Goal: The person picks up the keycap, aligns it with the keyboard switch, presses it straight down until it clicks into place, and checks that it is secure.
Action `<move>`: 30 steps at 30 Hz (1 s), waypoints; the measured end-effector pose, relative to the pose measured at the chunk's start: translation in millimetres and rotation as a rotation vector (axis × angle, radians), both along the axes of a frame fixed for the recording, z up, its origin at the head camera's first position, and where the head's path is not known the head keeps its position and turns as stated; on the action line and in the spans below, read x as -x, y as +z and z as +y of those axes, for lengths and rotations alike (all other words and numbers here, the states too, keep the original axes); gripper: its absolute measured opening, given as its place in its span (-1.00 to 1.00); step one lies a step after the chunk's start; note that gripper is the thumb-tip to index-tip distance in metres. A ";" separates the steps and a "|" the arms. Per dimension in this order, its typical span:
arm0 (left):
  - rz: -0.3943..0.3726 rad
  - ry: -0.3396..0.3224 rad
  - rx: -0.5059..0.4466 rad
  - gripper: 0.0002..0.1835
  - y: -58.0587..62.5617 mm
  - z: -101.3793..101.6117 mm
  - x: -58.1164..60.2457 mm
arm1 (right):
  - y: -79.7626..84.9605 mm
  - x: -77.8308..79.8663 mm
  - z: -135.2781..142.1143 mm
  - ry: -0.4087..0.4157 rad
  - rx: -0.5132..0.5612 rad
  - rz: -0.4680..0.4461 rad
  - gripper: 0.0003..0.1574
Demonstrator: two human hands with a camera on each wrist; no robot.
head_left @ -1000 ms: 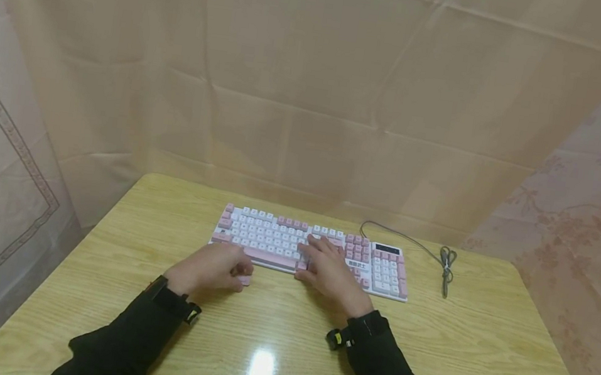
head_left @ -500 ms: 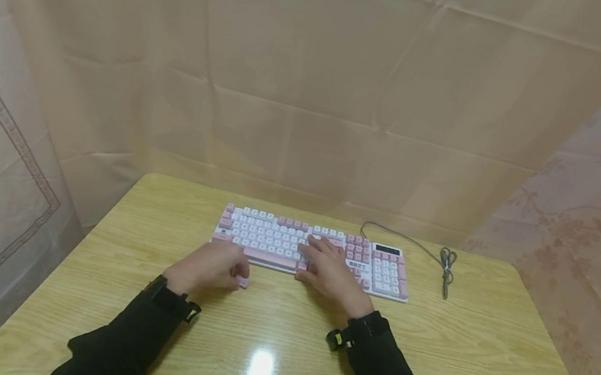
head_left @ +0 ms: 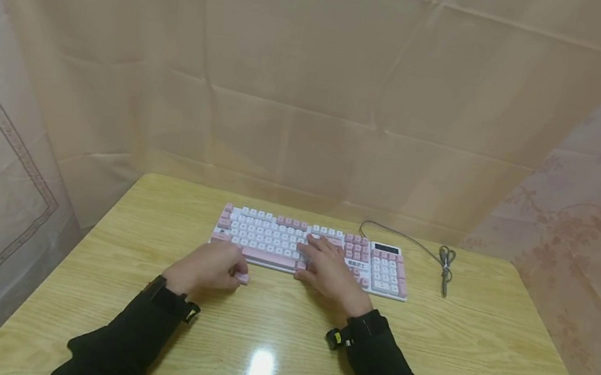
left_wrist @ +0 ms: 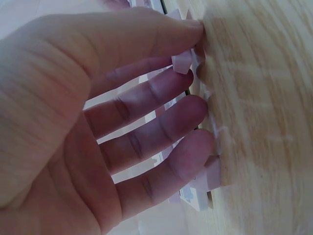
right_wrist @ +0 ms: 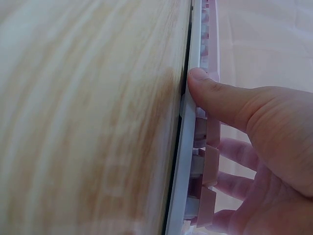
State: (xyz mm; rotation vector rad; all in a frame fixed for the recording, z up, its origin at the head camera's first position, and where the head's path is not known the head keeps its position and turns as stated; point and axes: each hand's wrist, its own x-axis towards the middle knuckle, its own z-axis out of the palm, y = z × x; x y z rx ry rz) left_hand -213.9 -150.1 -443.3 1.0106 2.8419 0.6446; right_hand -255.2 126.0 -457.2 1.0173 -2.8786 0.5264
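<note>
A pink and white keyboard [head_left: 268, 259] lies on the wooden table, its front edge toward me. Just in front of its left part, my left hand [head_left: 208, 266] pinches a small pink keycap [left_wrist: 182, 62] between thumb and fingers; the other fingers are bent loosely, low over the table. Past the little finger in the left wrist view, another pink key [left_wrist: 209, 174] shows partly. My right hand [head_left: 331, 275] rests on the keyboard right of the middle. Its thumb lies against the front edge in the right wrist view, and its spread fingers reach over the keys, hiding some.
A grey cable [head_left: 403, 233] runs from the keyboard's back to a tied bundle [head_left: 446, 267] on the right. The wooden table [head_left: 457, 341] extends around the keyboard. Beige cloth [head_left: 308, 131] hangs behind it, with patterned cloth at both sides.
My left fingers have drawn in slightly, and the keycap has shifted a little left and up. The right hand stays in place on the keyboard.
</note>
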 end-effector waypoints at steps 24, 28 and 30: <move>0.119 0.148 -0.080 -0.82 8.5 -17.3 8.7 | 0.1 0.7 -0.3 0.001 -0.008 0.005 -0.26; 0.167 0.201 -0.081 -0.78 12.6 -26.2 12.7 | -0.7 1.0 -0.2 -0.002 -0.004 0.005 -0.26; 0.182 0.235 -0.076 -0.76 13.8 -30.5 14.6 | -0.8 0.7 -0.3 -0.003 -0.004 0.003 -0.26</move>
